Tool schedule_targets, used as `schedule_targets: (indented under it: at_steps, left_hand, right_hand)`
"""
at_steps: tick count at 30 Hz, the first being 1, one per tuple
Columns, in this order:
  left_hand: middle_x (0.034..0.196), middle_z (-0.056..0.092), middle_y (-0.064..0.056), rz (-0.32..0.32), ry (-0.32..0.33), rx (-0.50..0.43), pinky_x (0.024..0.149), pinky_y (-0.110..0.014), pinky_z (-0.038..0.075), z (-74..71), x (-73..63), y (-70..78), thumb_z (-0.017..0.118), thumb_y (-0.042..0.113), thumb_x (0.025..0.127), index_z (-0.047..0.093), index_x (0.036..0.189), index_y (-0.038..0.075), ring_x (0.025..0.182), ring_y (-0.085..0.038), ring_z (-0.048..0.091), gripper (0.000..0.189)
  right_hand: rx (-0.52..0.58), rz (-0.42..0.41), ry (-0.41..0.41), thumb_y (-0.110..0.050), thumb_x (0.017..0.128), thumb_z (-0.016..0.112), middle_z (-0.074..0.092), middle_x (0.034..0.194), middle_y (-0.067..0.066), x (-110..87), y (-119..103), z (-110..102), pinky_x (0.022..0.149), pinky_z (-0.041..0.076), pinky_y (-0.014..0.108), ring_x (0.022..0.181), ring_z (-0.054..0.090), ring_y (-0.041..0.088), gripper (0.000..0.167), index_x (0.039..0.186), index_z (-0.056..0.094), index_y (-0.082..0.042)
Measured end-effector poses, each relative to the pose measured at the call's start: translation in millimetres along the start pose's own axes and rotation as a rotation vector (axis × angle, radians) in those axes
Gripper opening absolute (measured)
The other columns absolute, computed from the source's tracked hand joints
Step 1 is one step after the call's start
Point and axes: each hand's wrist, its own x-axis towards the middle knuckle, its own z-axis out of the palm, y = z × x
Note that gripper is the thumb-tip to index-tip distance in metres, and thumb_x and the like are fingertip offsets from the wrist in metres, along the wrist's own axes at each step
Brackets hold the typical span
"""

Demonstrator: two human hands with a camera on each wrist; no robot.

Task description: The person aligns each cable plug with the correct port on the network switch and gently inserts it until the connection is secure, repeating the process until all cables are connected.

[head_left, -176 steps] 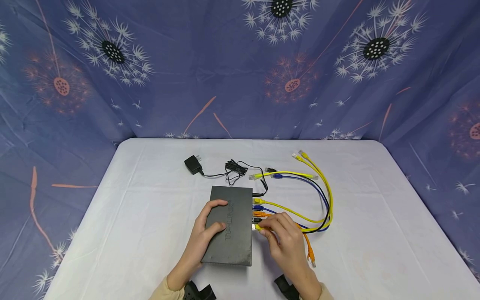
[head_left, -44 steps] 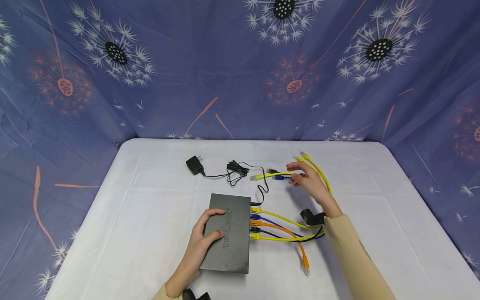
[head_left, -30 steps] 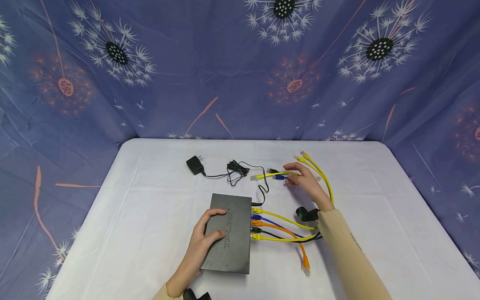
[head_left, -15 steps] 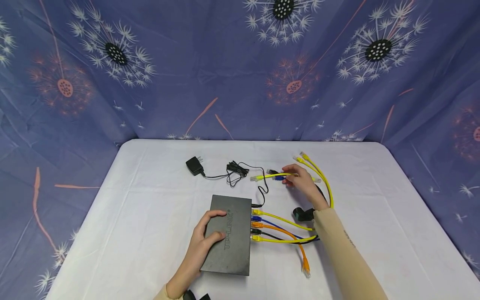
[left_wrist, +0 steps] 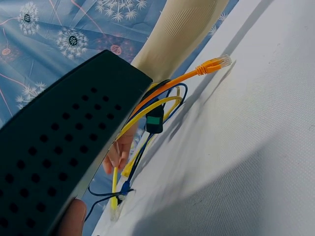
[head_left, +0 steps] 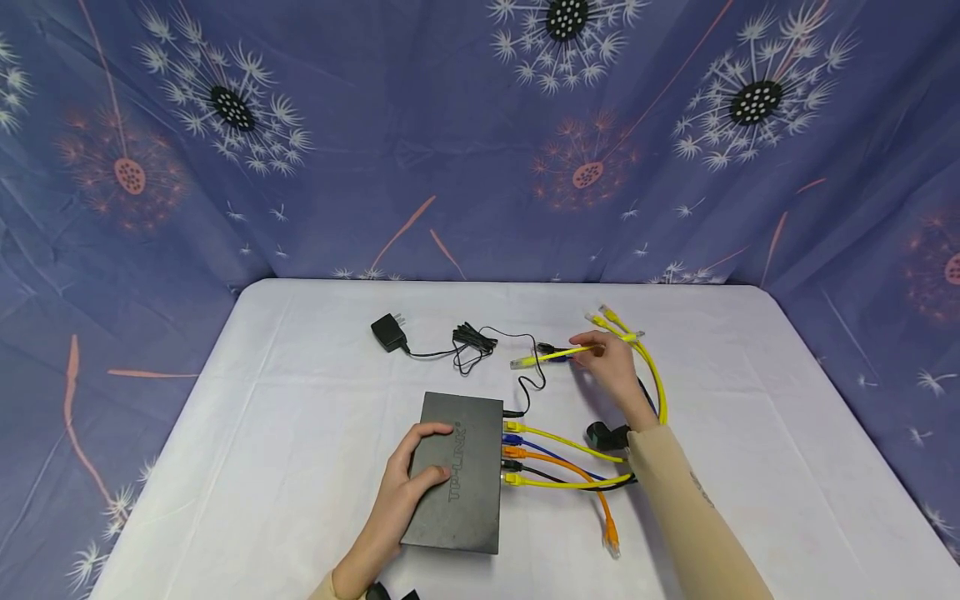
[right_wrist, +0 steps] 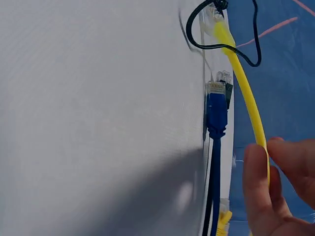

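My left hand (head_left: 408, 483) grips the black TP-LINK network switch (head_left: 468, 517), thumb and a finger across its top; a fingertip also shows at its edge in the left wrist view. Plugs of yellow (head_left: 513, 427), blue, orange (head_left: 514, 452), black and yellow network cables sit along its right side. Beyond it, my right hand (head_left: 609, 367) pinches a short yellow network cable (right_wrist: 248, 96) mid-length between thumb and fingers, the cable raised off the table. Below it in the right wrist view lie a blue plug (right_wrist: 217, 110) and a black plug (right_wrist: 229, 93).
A black power adapter (head_left: 388, 332) lies at the back left, its bundled cord (head_left: 472, 336) running to the switch. Two yellow cable ends (head_left: 606, 315) point to the back right. The orange cable's loose plug (head_left: 612, 540) lies at front right on the white table (head_left: 750, 467).
My right hand has left a yellow plug at the switch, moved to the back, and taken hold of the short yellow cable, now lifted and tilted. The left hand stays on the switch, which slid nearer.
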Motion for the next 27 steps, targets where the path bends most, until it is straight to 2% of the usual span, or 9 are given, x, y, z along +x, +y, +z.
schedule_targets:
  at_steps: [4,7,12,17,22,27]
  left_hand:
    - [0.133,0.049,-0.003,0.004,-0.004,0.001,0.093,-0.043,0.03,0.2,0.0,-0.2,0.061,0.004,0.078,0.059,0.123,0.019,0.114,-0.027,0.044,0.047]
    - [0.134,0.049,-0.003,0.006,-0.008,0.002,0.094,-0.044,0.029,0.3,0.1,-0.2,0.06,0.005,0.078,0.058,0.123,0.019,0.116,-0.027,0.044,0.047]
    - [0.133,0.049,-0.003,0.007,-0.014,-0.004,0.094,-0.044,0.029,0.6,-0.1,-0.2,0.06,0.004,0.078,0.058,0.123,0.018,0.116,-0.028,0.044,0.047]
    - [0.133,0.049,-0.003,0.005,-0.015,-0.005,0.095,-0.044,0.029,0.7,-0.1,-0.2,0.06,0.004,0.078,0.058,0.123,0.018,0.117,-0.027,0.044,0.047]
    - [0.133,0.049,-0.002,0.004,-0.009,-0.01,0.096,-0.044,0.028,0.3,0.1,-0.5,0.061,0.004,0.078,0.059,0.123,0.018,0.118,-0.026,0.044,0.047]
    - [0.133,0.05,-0.002,0.006,-0.009,-0.011,0.096,-0.044,0.028,0.4,-0.1,-0.3,0.061,0.004,0.078,0.059,0.123,0.018,0.118,-0.026,0.044,0.047]
  right_hand:
    - [-0.136,-0.094,0.104,0.006,0.084,0.062,0.055,0.104,0.023,-4.4,-2.2,0.2,0.076,0.048,0.043,0.088,0.06,0.035,0.018,0.101,0.07,0.007]
    - [-0.177,-0.136,0.148,0.008,0.083,0.064,0.052,0.099,0.022,-7.1,-3.1,0.6,0.076,0.048,0.044,0.086,0.057,0.035,0.013,0.095,0.071,0.008]
    - [-0.215,-0.151,0.183,0.009,0.082,0.066,0.052,0.095,0.022,-11.5,-3.4,-0.4,0.074,0.046,0.044,0.083,0.056,0.035,0.009,0.088,0.071,0.007]
    - [-0.205,-0.163,0.233,0.008,0.083,0.065,0.057,0.096,0.021,-14.1,-6.5,-5.6,0.072,0.045,0.039,0.081,0.059,0.033,0.008,0.089,0.07,0.005]
    - [-0.223,-0.24,0.302,0.007,0.081,0.068,0.064,0.092,0.015,-16.9,-11.8,-11.9,0.066,0.046,0.037,0.073,0.062,0.029,0.009,0.089,0.07,0.002]
    - [-0.231,-0.329,0.38,0.007,0.079,0.071,0.06,0.087,0.014,-21.7,-15.2,-15.7,0.064,0.045,0.032,0.068,0.063,0.028,0.01,0.087,0.07,0.002]
